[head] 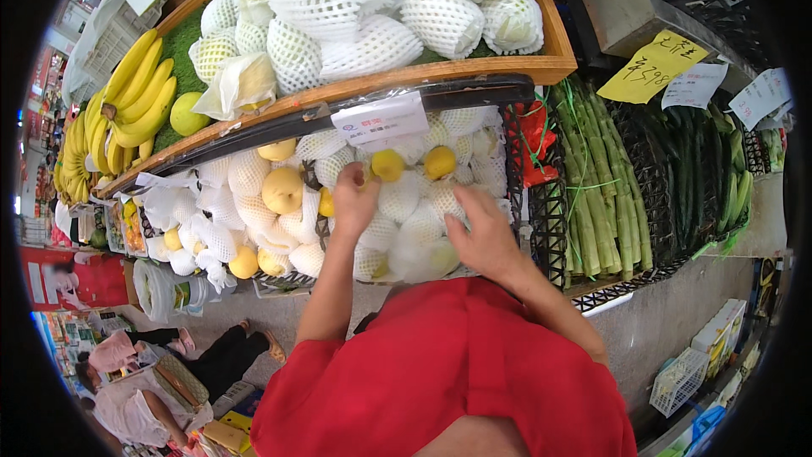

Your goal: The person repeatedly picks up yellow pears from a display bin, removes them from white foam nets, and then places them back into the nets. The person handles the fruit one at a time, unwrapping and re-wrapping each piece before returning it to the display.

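My left hand point(356, 198) is over the bin of fruit in white foam net sleeves point(398, 197); its fingers are curled beside a bare yellow fruit point(387, 165), and I cannot tell whether they hold anything. To the right, my right hand point(485, 231) has thumb and fingers apart, close above the netted fruit, with nothing seen in its grasp. Another yellow fruit point(439, 162) lies between and beyond the hands. Left of my left hand are yellow-brown pears point(282, 191), some in foam nets. A printed price card point(380, 122) hangs on the black rail above.
A wooden-edged shelf point(501, 68) holds netted pomelos point(443, 19) and bananas point(136, 92) beyond the bin. Right stand black crates with green stalks point(596, 184) and cucumbers point(682, 165). A yellow handwritten sign point(653, 66) hangs there. People point(146, 393) are in the aisle at lower left.
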{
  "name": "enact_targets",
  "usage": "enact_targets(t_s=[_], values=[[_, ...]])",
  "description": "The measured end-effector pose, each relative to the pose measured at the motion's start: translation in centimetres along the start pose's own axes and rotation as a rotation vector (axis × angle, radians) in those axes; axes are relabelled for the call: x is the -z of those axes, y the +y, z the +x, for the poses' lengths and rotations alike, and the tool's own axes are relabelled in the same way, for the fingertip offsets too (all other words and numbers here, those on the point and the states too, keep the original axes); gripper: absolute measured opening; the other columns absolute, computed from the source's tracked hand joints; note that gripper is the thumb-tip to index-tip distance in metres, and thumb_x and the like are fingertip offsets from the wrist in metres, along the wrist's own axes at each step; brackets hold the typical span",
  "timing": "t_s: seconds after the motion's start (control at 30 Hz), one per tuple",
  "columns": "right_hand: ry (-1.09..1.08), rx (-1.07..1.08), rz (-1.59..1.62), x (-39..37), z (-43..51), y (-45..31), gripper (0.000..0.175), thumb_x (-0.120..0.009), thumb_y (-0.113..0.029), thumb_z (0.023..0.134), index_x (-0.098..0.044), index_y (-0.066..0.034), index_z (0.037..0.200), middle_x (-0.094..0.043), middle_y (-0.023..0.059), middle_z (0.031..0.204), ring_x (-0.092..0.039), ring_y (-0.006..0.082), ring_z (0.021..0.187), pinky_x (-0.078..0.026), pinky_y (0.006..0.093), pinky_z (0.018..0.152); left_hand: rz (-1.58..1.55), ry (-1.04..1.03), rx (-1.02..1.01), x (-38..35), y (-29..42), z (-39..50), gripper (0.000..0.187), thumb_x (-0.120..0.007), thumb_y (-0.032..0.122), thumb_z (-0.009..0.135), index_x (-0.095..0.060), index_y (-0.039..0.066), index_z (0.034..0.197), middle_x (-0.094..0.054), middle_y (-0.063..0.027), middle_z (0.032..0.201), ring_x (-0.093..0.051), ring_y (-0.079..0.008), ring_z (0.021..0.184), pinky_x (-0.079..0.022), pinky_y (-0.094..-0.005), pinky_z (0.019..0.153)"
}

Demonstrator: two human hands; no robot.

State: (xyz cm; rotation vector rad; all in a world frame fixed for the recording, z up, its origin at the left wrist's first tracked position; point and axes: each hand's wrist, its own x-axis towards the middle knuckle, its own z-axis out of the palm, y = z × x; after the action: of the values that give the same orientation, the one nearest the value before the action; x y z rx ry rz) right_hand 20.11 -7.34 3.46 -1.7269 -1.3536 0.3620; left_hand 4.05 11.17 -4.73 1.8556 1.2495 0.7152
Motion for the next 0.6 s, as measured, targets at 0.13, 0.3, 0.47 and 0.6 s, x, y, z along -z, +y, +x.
enact_targets(t_s=[0.13, 0.3, 0.47, 0.6], values=[[-0.25, -0.204, 0.138, -2.0, -4.6, 1.3, 0.027, -0.058, -0.012, 0.082, -0.055, 0.0062, 0.101, -0.058, 0.0249, 0.095, -0.055, 0.0422, 0.09, -0.045, 0.0462, 0.079, 0.395, 0.044, -0.335, -4.3, -1.2, 1.3, 0.046, -0.068, 0.018, 0.075, -0.054, 0.0, 0.115, -0.054, -0.0219, 0.114, -0.056, -0.0346, 0.096, -0.047, -0.0431, 0.079], [-0.318, -0.047, 0.078, -1.8, -5.2, 1.4, 0.018, -0.059, -0.012, 0.081, -0.053, 0.0028, 0.09, -0.058, 0.023, 0.09, -0.055, 0.042, 0.085, -0.046, 0.0471, 0.075, 0.583, -0.085, -0.158, -6.6, -0.5, 3.1, 0.057, -0.071, 0.019, 0.068, -0.051, 0.0, 0.117, -0.057, -0.0233, 0.109, -0.053, -0.0438, 0.097, -0.045, -0.0498, 0.085], [-0.351, -0.031, 0.084, -1.7, -5.5, 2.0, 0.02, -0.059, -0.013, 0.081, -0.053, 0.0028, 0.091, -0.058, 0.0228, 0.09, -0.056, 0.0415, 0.083, -0.046, 0.0469, 0.073, -0.262, -0.016, -0.1, -3.5, 0.5, 2.1, 0.047, -0.071, 0.009, 0.072, -0.052, -0.002, 0.113, -0.062, -0.0161, 0.101, -0.059, -0.0327, 0.093, -0.049, -0.0426, 0.081], [-0.279, -0.116, 0.113, -1.5, -5.4, 1.7, 0.029, -0.059, -0.013, 0.082, -0.053, 0.0041, 0.105, -0.06, 0.0223, 0.093, -0.058, 0.0384, 0.086, -0.048, 0.0433, 0.074, -1.083, -0.234, 0.532, -0.8, 2.6, -1.0, 0.033, -0.059, 0.024, 0.089, -0.051, 0.002, 0.112, -0.063, -0.0104, 0.102, -0.062, -0.0251, 0.09, -0.051, -0.0406, 0.081]])
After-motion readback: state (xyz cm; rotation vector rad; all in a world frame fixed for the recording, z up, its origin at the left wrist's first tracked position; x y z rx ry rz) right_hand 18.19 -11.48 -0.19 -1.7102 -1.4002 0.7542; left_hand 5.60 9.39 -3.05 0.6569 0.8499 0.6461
